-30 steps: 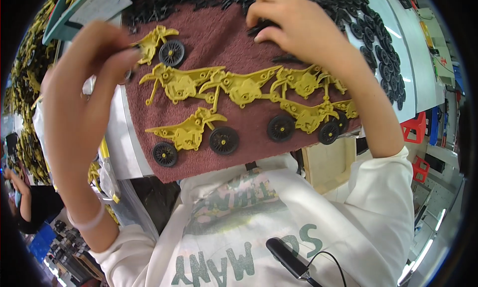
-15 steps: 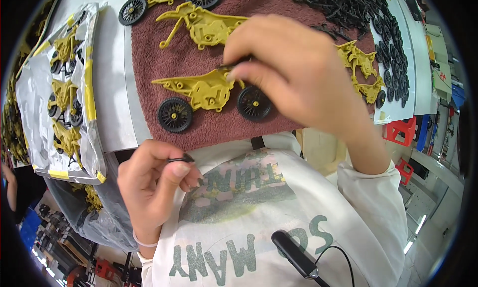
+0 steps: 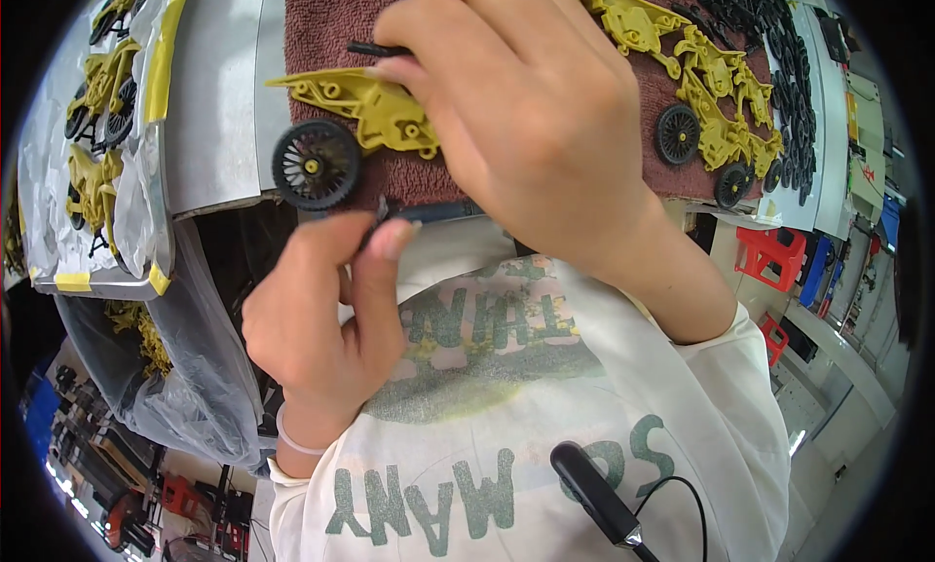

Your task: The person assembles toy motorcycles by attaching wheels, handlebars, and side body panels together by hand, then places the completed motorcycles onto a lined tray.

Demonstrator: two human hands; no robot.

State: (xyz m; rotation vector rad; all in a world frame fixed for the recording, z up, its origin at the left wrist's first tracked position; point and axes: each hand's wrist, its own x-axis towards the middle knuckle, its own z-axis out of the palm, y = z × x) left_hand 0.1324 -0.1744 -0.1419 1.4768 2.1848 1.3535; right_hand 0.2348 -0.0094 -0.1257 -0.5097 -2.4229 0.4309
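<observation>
A yellow toy motorcycle half-shell [image 3: 385, 114] lies on the brown-red towel [image 3: 326, 21], with a black spoked wheel [image 3: 317, 165] at its lower left. My right hand [image 3: 545, 124] is over the right end of this shell and hides it. Between its thumb and fingers is a thin black plastic part [image 3: 378, 49], held just above the shell's upper edge. My left hand [image 3: 326, 309] is closed near the towel's front edge, below the wheel. Thumb and forefinger pinch a small dark plastic piece [image 3: 378, 216], mostly covered by the fingers.
More yellow half-shells [image 3: 716, 70] lie to the right, some with wheels [image 3: 679, 133]. Black small parts [image 3: 745, 17] and loose wheels [image 3: 794, 104] are heaped beyond. At left stands a taped tray [image 3: 156, 280] of assembled toys, with a plastic-lined bin [image 3: 195, 387] below.
The whole view has shifted. My right hand now covers more of the near shell and its right wheel, with the thin black part showing. My left hand has come closer to the towel's edge.
</observation>
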